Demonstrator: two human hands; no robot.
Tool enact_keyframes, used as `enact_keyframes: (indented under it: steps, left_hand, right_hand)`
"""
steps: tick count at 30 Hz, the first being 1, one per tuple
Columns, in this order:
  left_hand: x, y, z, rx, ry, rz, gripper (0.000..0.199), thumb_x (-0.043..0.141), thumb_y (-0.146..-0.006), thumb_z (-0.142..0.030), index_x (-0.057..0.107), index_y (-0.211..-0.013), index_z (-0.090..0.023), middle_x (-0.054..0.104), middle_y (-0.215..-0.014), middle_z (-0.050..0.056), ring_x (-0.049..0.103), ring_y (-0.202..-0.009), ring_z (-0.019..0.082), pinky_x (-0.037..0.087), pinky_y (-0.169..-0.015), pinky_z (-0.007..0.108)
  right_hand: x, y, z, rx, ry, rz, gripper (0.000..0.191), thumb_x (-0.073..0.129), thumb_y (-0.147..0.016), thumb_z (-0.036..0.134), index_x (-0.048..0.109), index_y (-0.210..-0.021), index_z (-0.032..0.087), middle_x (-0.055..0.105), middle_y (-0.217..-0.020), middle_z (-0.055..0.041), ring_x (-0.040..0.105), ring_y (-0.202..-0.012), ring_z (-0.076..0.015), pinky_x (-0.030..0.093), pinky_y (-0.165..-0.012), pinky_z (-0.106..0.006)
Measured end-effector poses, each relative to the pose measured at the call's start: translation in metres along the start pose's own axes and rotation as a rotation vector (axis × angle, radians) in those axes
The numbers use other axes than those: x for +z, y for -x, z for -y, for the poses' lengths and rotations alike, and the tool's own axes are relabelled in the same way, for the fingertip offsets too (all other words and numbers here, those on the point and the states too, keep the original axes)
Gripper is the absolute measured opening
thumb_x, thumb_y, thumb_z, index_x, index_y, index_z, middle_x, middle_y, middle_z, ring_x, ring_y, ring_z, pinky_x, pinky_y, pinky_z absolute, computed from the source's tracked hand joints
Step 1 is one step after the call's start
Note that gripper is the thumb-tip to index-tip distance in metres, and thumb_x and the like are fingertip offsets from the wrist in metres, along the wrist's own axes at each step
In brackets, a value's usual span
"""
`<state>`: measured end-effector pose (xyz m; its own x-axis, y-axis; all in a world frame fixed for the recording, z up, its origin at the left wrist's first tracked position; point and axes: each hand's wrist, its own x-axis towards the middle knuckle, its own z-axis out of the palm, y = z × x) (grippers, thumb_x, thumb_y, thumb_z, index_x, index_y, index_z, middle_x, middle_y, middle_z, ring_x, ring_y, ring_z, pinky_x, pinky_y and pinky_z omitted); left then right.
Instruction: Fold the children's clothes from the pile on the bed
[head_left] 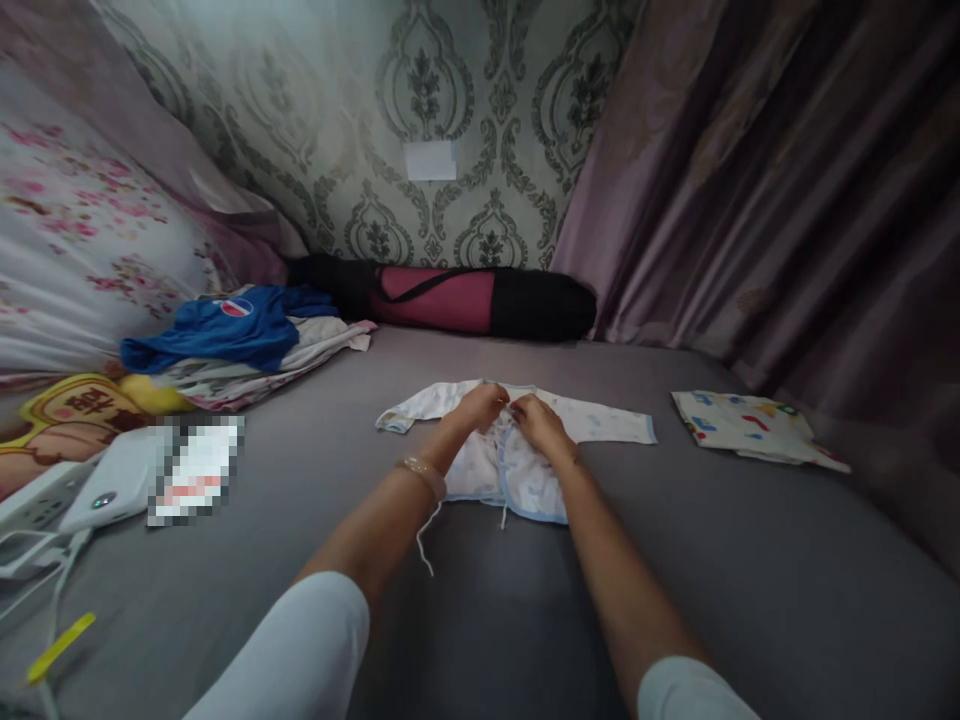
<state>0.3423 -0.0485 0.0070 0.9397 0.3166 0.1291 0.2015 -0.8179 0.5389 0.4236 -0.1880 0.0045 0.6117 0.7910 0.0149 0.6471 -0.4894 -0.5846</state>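
Note:
A small white baby shirt with blue edging and faint prints lies front up on the grey sheet, its sleeves spread to both sides. Over its upper front, my left hand has its fingers pinched on a thin white tie string. Close beside it, my right hand is also closed, its fingertips at the same string. The exact grip is partly hidden by the fingers. From the hem a white tie hangs down, and a longer loose string trails near my left wrist, which wears a bangle.
On the right lies a folded printed cloth. A blue garment tops a clothes pile at left, with a white power bank and cables nearer. Behind, a black and maroon long bag lies along the patterned wall.

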Motion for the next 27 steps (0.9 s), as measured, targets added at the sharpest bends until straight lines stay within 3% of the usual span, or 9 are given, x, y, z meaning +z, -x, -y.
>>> enact_keyframes:
  steps: [5, 10, 19, 22, 27]
  left_hand:
    - [0.010, 0.000, 0.005, 0.036, -0.036, 0.045, 0.026, 0.056, -0.073, -0.003, 0.072, -0.089, -0.017, 0.070, -0.101, 0.007, 0.063, -0.097, 0.018, 0.046, -0.093, 0.027]
    - [0.009, 0.002, 0.003, 0.035, -0.087, 0.082, 0.023, 0.052, -0.078, -0.005, 0.071, -0.088, -0.014, 0.064, -0.093, 0.007, 0.061, -0.090, 0.019, 0.046, -0.088, 0.028]
    - [0.007, 0.000, -0.001, 0.056, -0.074, 0.016, 0.023, 0.049, -0.078, -0.003, 0.064, -0.089, -0.016, 0.059, -0.096, 0.007, 0.058, -0.091, 0.020, 0.046, -0.087, 0.030]
    - [0.013, 0.000, 0.000, 0.063, -0.045, -0.019, 0.026, 0.045, -0.078, -0.001, 0.061, -0.093, -0.015, 0.059, -0.092, 0.007, 0.056, -0.092, 0.020, 0.045, -0.088, 0.030]
    - [0.027, -0.005, 0.009, 0.050, 0.018, -0.040, 0.037, 0.046, -0.075, 0.003, 0.055, -0.107, -0.013, 0.055, -0.106, 0.008, 0.053, -0.099, 0.018, 0.044, -0.093, 0.029]
  right_hand:
    - [-0.001, 0.005, -0.002, -0.060, 0.235, 0.055, 0.027, 0.045, -0.094, 0.016, 0.066, -0.110, 0.021, 0.057, -0.124, -0.0095, 0.059, -0.109, -0.0208, 0.041, -0.087, -0.026]
    - [0.000, 0.007, -0.001, -0.035, 0.310, 0.030, 0.028, 0.043, -0.095, 0.019, 0.064, -0.114, 0.022, 0.056, -0.119, -0.0095, 0.062, -0.100, -0.0210, 0.043, -0.081, -0.028]
    - [-0.008, 0.006, -0.001, -0.009, 0.123, -0.130, 0.022, 0.054, -0.092, 0.022, 0.068, -0.107, 0.027, 0.061, -0.114, -0.0067, 0.059, -0.105, -0.0191, 0.042, -0.087, -0.027]
    - [-0.008, 0.005, 0.001, 0.020, 0.064, -0.127, 0.022, 0.052, -0.092, 0.021, 0.069, -0.105, 0.028, 0.066, -0.112, -0.0050, 0.059, -0.105, -0.0191, 0.042, -0.088, -0.027]
    - [-0.004, 0.004, 0.003, 0.057, 0.031, -0.134, 0.024, 0.050, -0.093, 0.024, 0.070, -0.106, 0.029, 0.071, -0.107, -0.0058, 0.062, -0.099, -0.0204, 0.043, -0.084, -0.029]
